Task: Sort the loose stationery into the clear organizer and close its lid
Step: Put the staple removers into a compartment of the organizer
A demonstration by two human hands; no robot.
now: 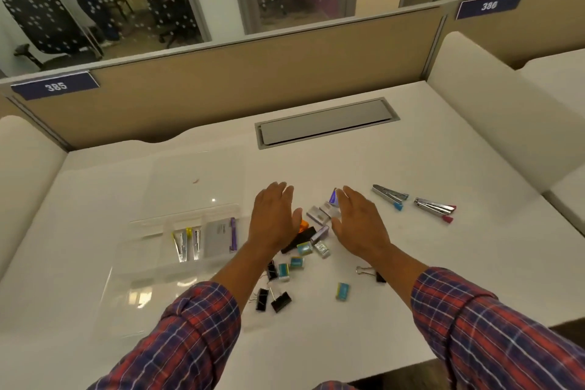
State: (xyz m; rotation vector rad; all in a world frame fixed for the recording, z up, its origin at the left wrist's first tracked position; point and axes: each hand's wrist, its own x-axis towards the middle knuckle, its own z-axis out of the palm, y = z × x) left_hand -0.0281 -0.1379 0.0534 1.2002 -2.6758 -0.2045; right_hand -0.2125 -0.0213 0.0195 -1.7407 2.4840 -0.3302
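The clear organizer (177,250) lies open just outside my left hand (273,218), a few staplers already in its compartments. The loose stationery pile (311,239) sits between my palms; my right hand (359,225) flanks it. Both hands are spread flat, holding nothing. I should pinch one kind at a time, not scoop.
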